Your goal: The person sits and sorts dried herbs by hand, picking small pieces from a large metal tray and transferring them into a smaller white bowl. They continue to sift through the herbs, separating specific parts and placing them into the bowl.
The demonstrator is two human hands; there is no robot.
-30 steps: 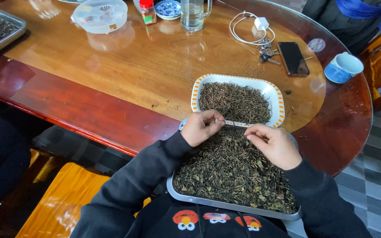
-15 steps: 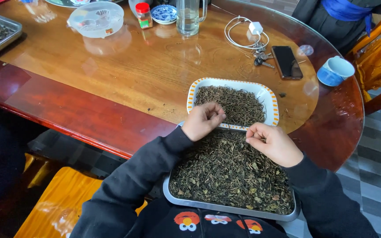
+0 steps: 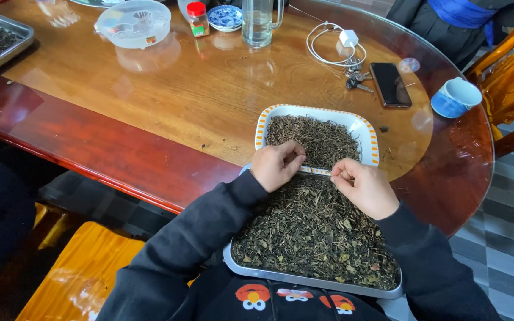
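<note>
A: Item: left hand (image 3: pixel 276 165), fingers curled, pinching dried leaves (image 3: pixel 310 226) over the metal tray (image 3: pixel 304 278); it has edged toward the white dish (image 3: pixel 369 128).

B: Right hand (image 3: pixel 365 187): fingers pinched on a stem, barely moved. Sorting continues.

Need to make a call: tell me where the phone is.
In the head view the phone lies on the table's far right, between the keys and the blue cup.

A white dish (image 3: pixel 366 129) is showing an orange-striped rim, the dried leaves (image 3: pixel 313 235) are showing dark green-brown in a grey metal tray (image 3: pixel 304 278), the table (image 3: pixel 150 107) is showing reddish-brown wood, and the cup (image 3: pixel 454 98) is showing blue.
</note>
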